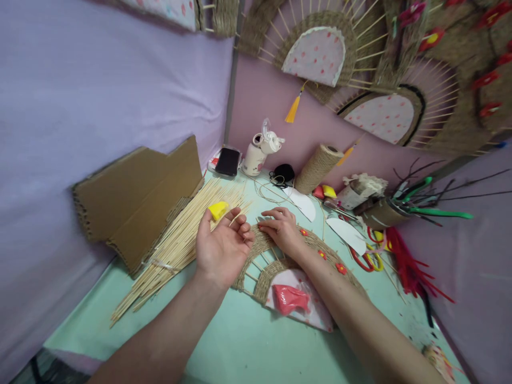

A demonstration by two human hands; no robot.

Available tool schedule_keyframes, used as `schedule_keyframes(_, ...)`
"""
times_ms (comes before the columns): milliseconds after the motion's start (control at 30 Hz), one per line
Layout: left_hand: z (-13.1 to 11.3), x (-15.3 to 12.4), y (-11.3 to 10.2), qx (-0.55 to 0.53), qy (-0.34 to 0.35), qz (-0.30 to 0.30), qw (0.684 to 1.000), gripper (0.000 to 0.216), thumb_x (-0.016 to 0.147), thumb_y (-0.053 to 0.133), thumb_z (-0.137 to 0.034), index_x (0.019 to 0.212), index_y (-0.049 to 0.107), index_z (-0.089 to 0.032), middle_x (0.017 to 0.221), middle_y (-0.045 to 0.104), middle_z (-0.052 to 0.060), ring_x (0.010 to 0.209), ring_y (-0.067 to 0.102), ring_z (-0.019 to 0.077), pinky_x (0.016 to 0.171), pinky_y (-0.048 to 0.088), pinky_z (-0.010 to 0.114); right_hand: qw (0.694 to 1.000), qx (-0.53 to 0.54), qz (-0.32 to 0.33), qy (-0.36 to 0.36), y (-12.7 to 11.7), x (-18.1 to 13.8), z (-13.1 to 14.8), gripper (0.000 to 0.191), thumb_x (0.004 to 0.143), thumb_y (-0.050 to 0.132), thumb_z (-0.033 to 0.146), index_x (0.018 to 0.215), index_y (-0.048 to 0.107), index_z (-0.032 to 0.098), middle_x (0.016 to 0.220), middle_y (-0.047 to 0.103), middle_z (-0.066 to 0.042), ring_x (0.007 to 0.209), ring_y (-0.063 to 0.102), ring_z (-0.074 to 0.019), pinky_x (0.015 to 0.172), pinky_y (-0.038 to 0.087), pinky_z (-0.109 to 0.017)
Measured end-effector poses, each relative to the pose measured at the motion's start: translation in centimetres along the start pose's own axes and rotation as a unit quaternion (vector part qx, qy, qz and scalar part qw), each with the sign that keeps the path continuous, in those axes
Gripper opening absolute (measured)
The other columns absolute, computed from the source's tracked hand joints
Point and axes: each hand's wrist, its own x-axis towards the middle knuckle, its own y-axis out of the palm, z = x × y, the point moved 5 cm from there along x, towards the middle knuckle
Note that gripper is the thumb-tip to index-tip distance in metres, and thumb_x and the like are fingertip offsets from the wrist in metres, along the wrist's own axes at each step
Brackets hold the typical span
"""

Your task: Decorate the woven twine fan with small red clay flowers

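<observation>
Forearms reach forward: left hand empty, right hand, grasp unclear, best pressing lightly on the twine-woven fan.

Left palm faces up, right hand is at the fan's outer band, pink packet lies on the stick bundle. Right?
Packet's place is wrong: the head view shows the pink packet on the fan's spotted panel, not the stick bundle. Left hand and right hand are as you say.

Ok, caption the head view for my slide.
Right hand on a twine fan with red flowers; left hand palm up near thin sticks.
</observation>
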Motion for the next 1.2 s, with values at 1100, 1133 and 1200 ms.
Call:
schedule_keyframes(1100,0.1,-0.1,0.1,-0.001,-0.009,0.011,1.000,0.039,0.094,0.038,-0.044,0.087,0.058,-0.011,0.073,0.050,0.004,0.059,0.047,0.0118,0.052,0.043,0.022,0.995,-0.082,0.046,-0.041,-1.4,-1.9,1.4,0.037,0.084,0.057,0.015,0.114,0.072,0.030,0.138,0.057,-0.005,0.124,0.041,-0.0314,0.102,0.031,-0.052)
schedule_keyframes(1133,0.1,-0.1,0.1,0.000,-0.009,0.012,1.000,0.039,0.094,0.038,-0.044,0.087,0.058,-0.011,0.073,0.050,0.004,0.059,0.047,0.0119,0.052,0.043,0.022,0.995,-0.081,0.046,-0.042,-1.4,-1.9,1.4,0.037,0.084,0.057,0.015,0.113,0.072,0.030,0.137,0.057,-0.005,0.124,0.041,-0.0313,0.102,0.031,-0.052)
schedule_keyframes(1200,0.1,-0.1,0.1,0.001,-0.009,0.012,1.000,0.040,0.094,0.038,-0.044,0.086,0.058,-0.011,0.073,0.050,0.004,0.059,0.047,0.0118,0.052,0.043,0.022,0.995,-0.079,0.045,-0.042,-1.4,-1.9,1.4,0.037,0.084,0.057,0.015,0.114,0.072,0.030,0.137,0.058,-0.005,0.124,0.041,-0.0310,0.102,0.031,-0.052)
